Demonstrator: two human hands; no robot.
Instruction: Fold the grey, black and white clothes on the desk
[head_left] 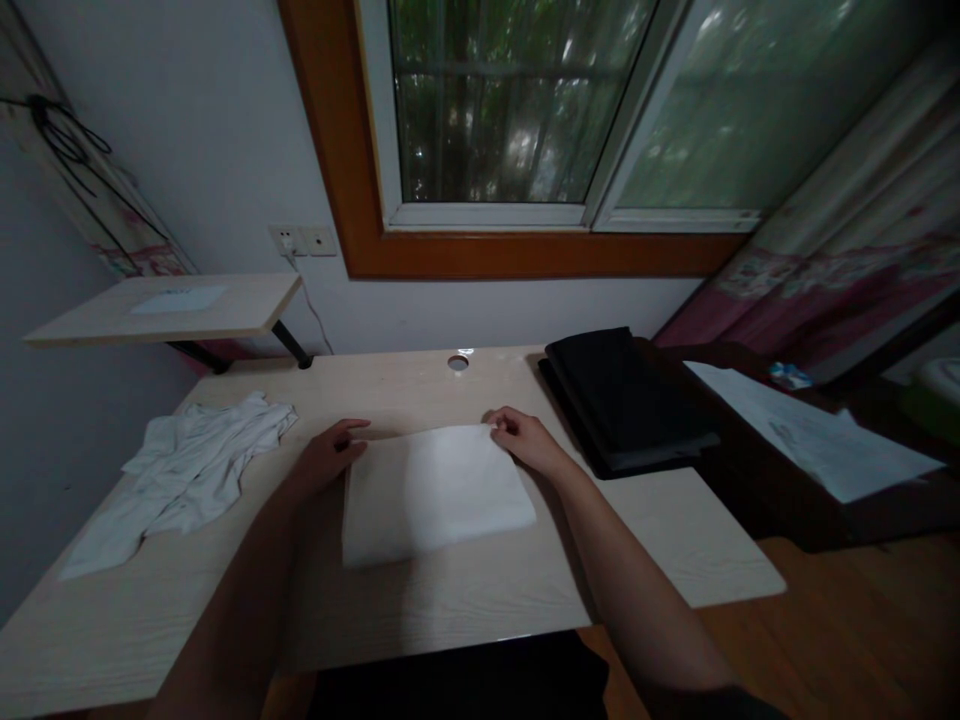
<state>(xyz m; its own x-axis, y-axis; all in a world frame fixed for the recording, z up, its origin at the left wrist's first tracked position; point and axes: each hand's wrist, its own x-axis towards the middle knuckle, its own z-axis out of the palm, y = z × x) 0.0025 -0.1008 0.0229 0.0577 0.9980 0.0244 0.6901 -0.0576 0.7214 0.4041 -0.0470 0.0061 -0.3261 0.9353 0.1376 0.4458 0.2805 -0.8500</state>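
A white folded cloth (439, 495) lies as a flat rectangle on the pale wooden table in front of me. At its far left corner is my left hand (326, 460), the thumb against the cloth and the index finger stretched out above it; the other fingers are partly hidden. My right hand (525, 440) pinches the far right corner between thumb and fingers. To the left, a crumpled white garment (199, 465) is spread unevenly. Beyond my right hand sits a stack of folded black cloth (626, 400).
A small raised shelf (259, 305) on black legs holds a sheet of paper (180, 299) at the back left. The table (450, 625) has a round cable hole (458, 362) near the wall. Papers (810, 430) lie on a dark surface at right. A window (517, 110) is ahead.
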